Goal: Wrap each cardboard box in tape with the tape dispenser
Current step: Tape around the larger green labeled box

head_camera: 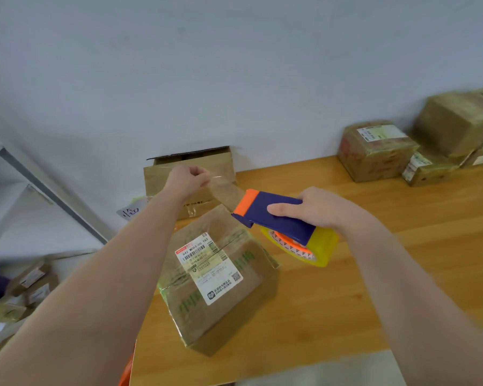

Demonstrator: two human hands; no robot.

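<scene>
Above the cardboard box point(218, 280) on the table point(388, 246), the left hand point(188, 179) is pinching the tape point(225, 190) and the right hand point(318, 210) is gripping the tape dispenser point(273, 215); any slack is probably risking it sticking to itself.

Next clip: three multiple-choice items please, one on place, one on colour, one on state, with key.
1. Where is the open-topped box? A) against the wall, behind the labelled box B) stacked on it C) in front of it
2. The front edge of the tape dispenser is: A) green B) orange C) white
3. The left hand is: A) flat on the labelled box B) pinching the tape strip C) hanging idle
Key: 1A, it stands at the wall. 2B, orange beside the blue body. 3B, fingers curl on the clear strip.
</scene>
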